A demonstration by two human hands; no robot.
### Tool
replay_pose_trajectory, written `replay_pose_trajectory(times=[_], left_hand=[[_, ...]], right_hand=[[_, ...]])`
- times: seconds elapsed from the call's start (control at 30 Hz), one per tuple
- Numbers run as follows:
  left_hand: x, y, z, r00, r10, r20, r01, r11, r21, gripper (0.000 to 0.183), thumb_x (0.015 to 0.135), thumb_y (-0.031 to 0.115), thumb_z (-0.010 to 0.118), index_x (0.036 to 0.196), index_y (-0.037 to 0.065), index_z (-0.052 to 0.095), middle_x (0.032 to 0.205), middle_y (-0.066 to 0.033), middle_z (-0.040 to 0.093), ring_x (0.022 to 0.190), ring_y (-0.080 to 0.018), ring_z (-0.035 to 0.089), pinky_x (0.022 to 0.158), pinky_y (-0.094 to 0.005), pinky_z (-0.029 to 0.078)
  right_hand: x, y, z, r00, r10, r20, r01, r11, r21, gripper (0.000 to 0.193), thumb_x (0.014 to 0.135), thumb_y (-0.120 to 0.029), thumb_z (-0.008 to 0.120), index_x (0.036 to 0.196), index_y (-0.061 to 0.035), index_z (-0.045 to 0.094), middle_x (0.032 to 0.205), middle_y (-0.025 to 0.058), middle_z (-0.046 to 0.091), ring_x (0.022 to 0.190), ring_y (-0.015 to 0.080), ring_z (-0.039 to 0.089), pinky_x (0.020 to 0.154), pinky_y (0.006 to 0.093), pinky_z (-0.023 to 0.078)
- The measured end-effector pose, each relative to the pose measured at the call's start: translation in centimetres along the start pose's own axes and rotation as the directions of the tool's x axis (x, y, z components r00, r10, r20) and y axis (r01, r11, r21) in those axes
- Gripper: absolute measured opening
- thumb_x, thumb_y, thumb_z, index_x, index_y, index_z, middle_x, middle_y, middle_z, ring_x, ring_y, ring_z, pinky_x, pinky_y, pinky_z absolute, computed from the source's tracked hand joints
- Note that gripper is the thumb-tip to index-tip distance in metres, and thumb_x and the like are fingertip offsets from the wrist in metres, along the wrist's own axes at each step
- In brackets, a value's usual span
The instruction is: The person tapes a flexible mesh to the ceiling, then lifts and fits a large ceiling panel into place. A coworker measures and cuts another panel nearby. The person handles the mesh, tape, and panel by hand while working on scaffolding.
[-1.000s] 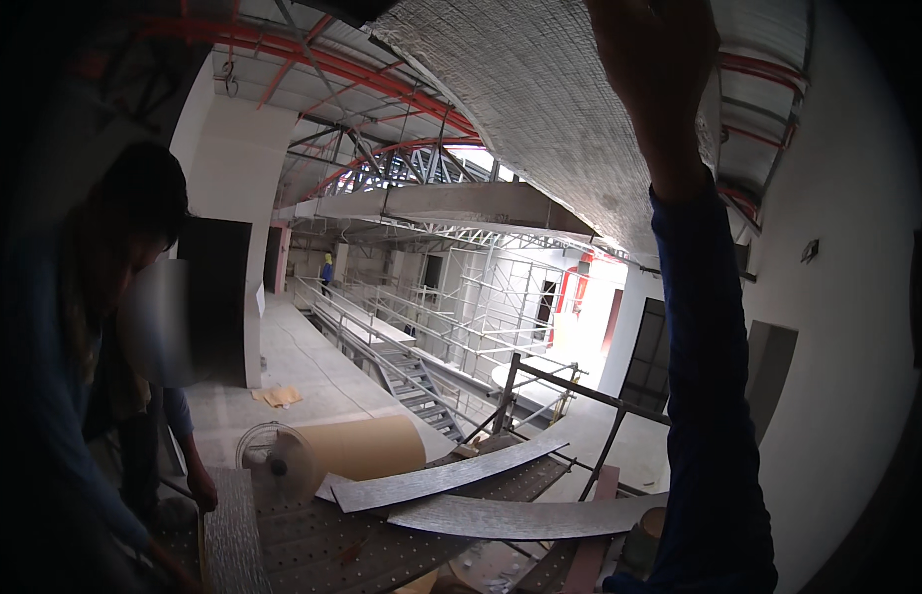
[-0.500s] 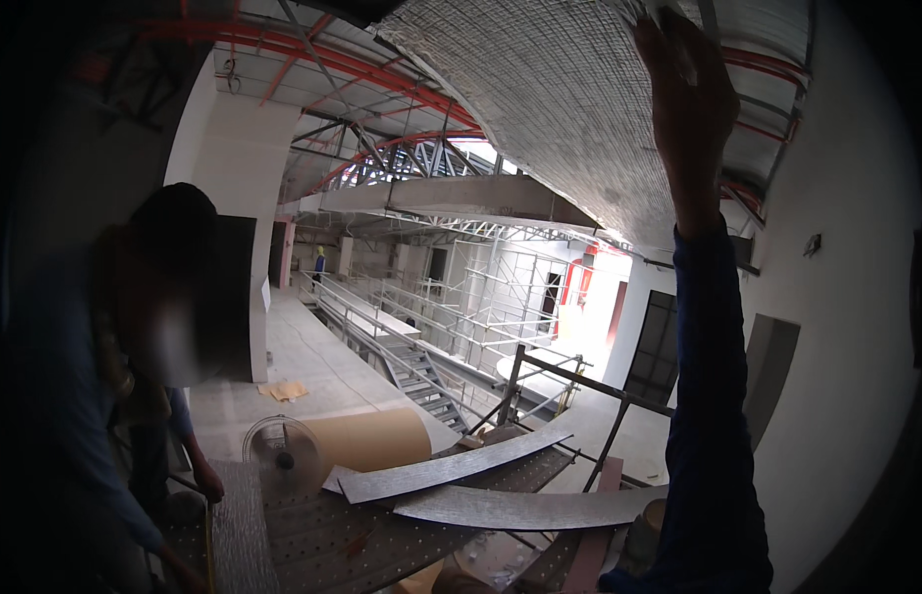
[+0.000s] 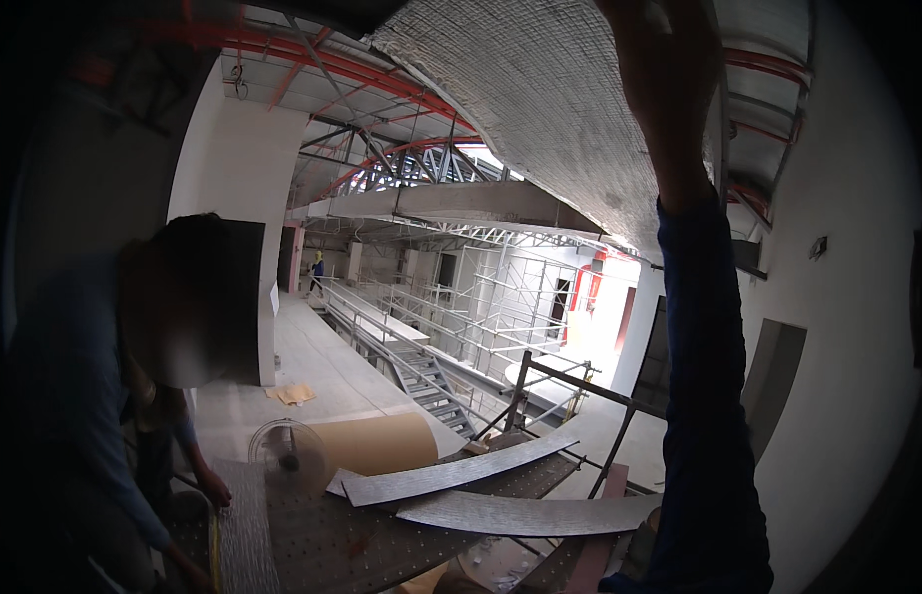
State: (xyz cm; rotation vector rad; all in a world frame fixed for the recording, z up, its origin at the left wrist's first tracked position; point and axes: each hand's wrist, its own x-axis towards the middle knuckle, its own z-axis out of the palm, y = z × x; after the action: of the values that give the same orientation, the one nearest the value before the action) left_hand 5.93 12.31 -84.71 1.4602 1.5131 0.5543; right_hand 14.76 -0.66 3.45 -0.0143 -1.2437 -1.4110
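Here's the right hand (image 3: pixel 669 84), up high at the upper right of the frame, blue sleeve (image 3: pixel 709 386) rising straight beneath it. It's right at the edge of the silver foil-faced covering (image 3: pixel 530 89) that spans the top centre; the fingertips run into shadow and the upper edge, so whether they grip it, I can't tell. The left hand is outside the frame, its grip impossible to call.

Down at lower left, a co-worker (image 3: pixel 95 366) bends over a silver foil strip (image 3: pixel 245 525), one hand (image 3: pixel 215 488) at its edge, a yellow tape measure (image 3: pixel 215 554) alongside. Lower centre, two curved silver strips (image 3: pixel 461 471) lie on the perforated platform (image 3: pixel 382 535), with a brown roll (image 3: pixel 377 444) just behind.
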Motion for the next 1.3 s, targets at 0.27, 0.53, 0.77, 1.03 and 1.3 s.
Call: replay_pose_trajectory(times=[0.27,0.53,0.77,1.03,1.3], left_hand=[[-0.7,-0.3,0.3,1.000,-0.025,-0.008,0.025,1.000,-0.004,0.028,0.080,0.021,0.077,0.094,-0.003,0.077,0.089,-0.0203,0.076,0.082,-0.0298,0.076,0.078,-0.0398,0.059],[-1.1,-1.2,0.3,0.999,-0.047,-0.017,0.047,0.999,-0.004,0.028,0.080,0.022,0.077,0.092,-0.003,0.077,0.088,-0.0204,0.076,0.082,-0.0301,0.076,0.078,-0.0399,0.059],[-2.0,-1.9,0.0,0.998,-0.064,-0.023,0.064,0.998,0.004,0.027,0.079,0.022,0.077,0.091,-0.003,0.077,0.087,-0.0206,0.076,0.082,-0.0303,0.076,0.078,-0.0400,0.059],[-3.3,-4.3,0.3,0.995,-0.095,-0.031,0.095,0.995,-0.001,0.027,0.079,0.022,0.077,0.089,-0.003,0.077,0.087,-0.0207,0.076,0.081,-0.0305,0.076,0.078,-0.0401,0.059],[-4.3,-7.8,2.0,0.987,-0.143,-0.072,0.143,0.990,-0.009,0.027,0.078,0.022,0.077,0.088,-0.003,0.077,0.086,-0.0209,0.076,0.081,-0.0307,0.076,0.078,-0.0402,0.059]], right_hand=[[1.5,-0.9,0.9,0.994,0.111,0.006,-0.111,0.993,0.041,0.041,0.081,-0.033,0.088,0.090,0.0045,0.074,0.083,0.0119,0.068,0.075,0.0194,0.061,0.070,0.0350,0.048],[1.6,-0.6,0.1,0.988,0.125,0.087,-0.133,0.987,0.086,0.041,0.083,-0.034,0.087,0.096,0.0042,0.076,0.088,0.0112,0.069,0.077,0.0191,0.061,0.070,0.0347,0.049],[-0.4,2.6,-1.7,0.987,0.028,0.158,-0.061,0.975,0.212,0.037,0.093,-0.027,0.078,0.117,0.0020,0.076,0.119,0.0188,0.074,0.105,0.0230,0.070,0.089,0.0322,0.054],[-4.2,8.3,-6.2,0.988,-0.028,0.154,0.033,0.999,-0.026,0.035,0.095,-0.024,0.078,0.117,0.0034,0.075,0.119,0.0163,0.075,0.110,0.0219,0.069,0.095,0.0311,0.052],[-8.2,14.2,-13.8,0.848,-0.203,0.490,0.432,0.799,-0.418,0.043,0.096,-0.034,0.076,0.129,-0.0066,0.070,0.114,0.0120,0.076,0.107,0.0214,0.074,0.092,0.0335,0.059]])
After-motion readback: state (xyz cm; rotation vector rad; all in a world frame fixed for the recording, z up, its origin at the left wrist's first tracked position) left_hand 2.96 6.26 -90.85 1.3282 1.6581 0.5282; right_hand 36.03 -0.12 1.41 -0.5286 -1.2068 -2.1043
